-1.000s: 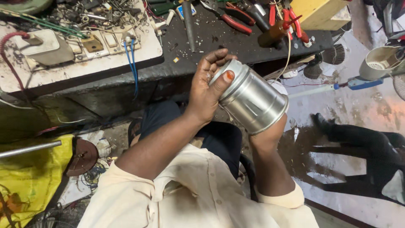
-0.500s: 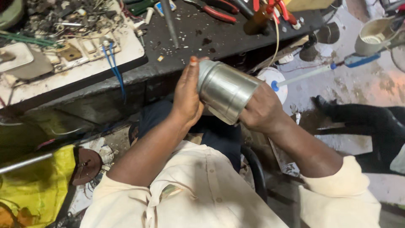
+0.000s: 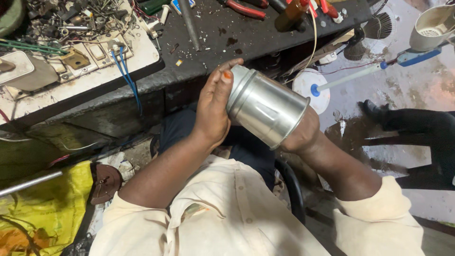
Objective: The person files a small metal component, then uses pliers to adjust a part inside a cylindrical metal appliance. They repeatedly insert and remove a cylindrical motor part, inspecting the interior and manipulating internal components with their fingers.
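Note:
I hold a shiny metal cylinder tilted in front of my chest, just below the edge of the workbench. My left hand lies flat against its upper left end, fingers wrapped over the stepped rim. My right hand grips the lower right end from behind and is mostly hidden by the cylinder. Both sleeves are cream.
The dark workbench carries red-handled pliers, a metal rod, a white switch plate with blue wires and several loose screws. A fan stand and fan parts lie on the wet floor at right, beside another person's dark leg. A yellow bag sits lower left.
The cylinder has shifted a little left and turned in my hands. My right forearm came into view from the lower right, and my left hand stayed on the upper end.

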